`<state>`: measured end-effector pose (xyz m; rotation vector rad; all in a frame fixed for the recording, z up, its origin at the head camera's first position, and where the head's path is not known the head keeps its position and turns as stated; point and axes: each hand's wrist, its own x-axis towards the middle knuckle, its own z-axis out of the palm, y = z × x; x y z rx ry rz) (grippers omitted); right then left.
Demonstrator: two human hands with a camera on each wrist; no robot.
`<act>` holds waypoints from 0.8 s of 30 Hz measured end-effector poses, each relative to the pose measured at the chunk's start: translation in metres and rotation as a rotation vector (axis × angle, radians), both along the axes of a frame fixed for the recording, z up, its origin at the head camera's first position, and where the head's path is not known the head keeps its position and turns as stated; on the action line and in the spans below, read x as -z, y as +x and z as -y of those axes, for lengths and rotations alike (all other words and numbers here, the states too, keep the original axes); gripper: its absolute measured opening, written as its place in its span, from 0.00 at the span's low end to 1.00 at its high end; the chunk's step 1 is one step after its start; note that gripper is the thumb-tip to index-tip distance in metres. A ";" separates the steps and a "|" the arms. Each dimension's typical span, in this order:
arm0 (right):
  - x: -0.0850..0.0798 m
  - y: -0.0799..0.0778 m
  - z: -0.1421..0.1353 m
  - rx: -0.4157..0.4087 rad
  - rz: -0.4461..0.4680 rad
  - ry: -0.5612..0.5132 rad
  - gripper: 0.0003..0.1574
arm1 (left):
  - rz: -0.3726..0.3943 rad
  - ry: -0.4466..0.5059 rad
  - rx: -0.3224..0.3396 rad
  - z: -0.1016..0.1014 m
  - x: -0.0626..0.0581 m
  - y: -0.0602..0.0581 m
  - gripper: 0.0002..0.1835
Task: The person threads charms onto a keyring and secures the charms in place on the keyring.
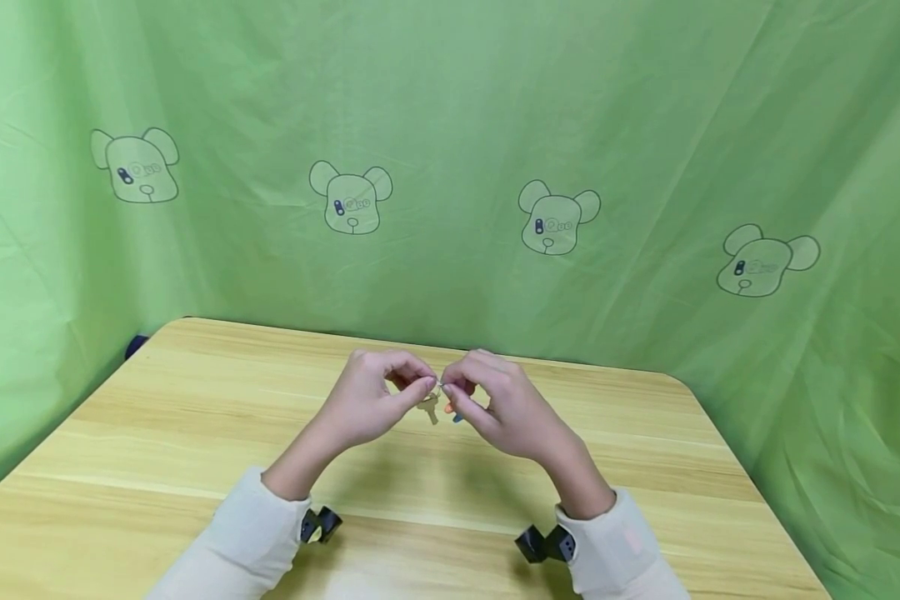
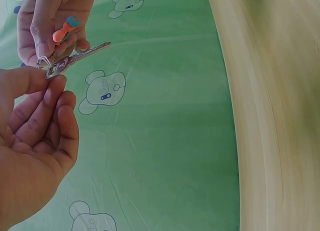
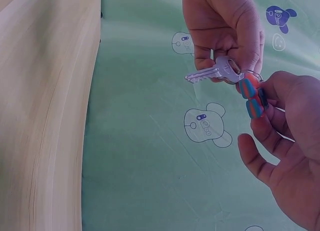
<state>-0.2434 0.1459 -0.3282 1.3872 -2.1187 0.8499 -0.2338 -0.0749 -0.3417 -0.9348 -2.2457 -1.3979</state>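
Both hands meet over the middle of the table, fingertips almost together. My left hand (image 1: pixel 371 396) pinches a silver key (image 3: pixel 212 71) by its head between thumb and forefinger, and the blade points away from the fingers. A thin metal key ring (image 2: pixel 44 61) passes through the key's head. On the other side, my right hand (image 1: pixel 506 404) pinches this ring with thumb and forefinger, whose tips partly hide it. A small orange and blue charm (image 3: pixel 251 98) hangs by the right fingers, in front of them in the right wrist view.
Below the hands spreads a light wood-grain table (image 1: pixel 195 417) with rounded far corners. A green curtain (image 1: pixel 450 100) printed with bear heads stands behind it and along both sides. Black wrist cameras (image 1: pixel 546 545) sit at the pale sleeves (image 1: pixel 618 542).
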 end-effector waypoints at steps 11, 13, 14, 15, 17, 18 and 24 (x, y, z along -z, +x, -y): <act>-0.002 0.000 0.000 0.025 0.016 0.005 0.07 | 0.042 0.016 -0.018 -0.001 0.000 -0.001 0.02; -0.002 0.000 0.000 0.033 0.022 0.012 0.07 | 0.059 0.008 -0.025 -0.001 0.000 -0.001 0.02; -0.002 0.001 0.000 0.035 0.026 0.014 0.07 | 0.066 0.003 -0.028 -0.001 0.000 -0.001 0.02; -0.002 0.001 0.000 0.038 0.030 0.016 0.06 | 0.072 -0.002 -0.031 -0.001 0.000 -0.002 0.02; -0.002 0.001 0.000 0.042 0.036 0.021 0.05 | 0.081 -0.007 -0.034 -0.001 0.001 -0.002 0.02; -0.002 0.001 0.000 0.043 0.038 0.022 0.04 | 0.083 -0.008 -0.035 -0.001 0.001 -0.002 0.02; -0.002 0.001 0.000 0.040 0.026 0.021 0.06 | 0.070 0.004 -0.031 0.000 0.001 -0.001 0.02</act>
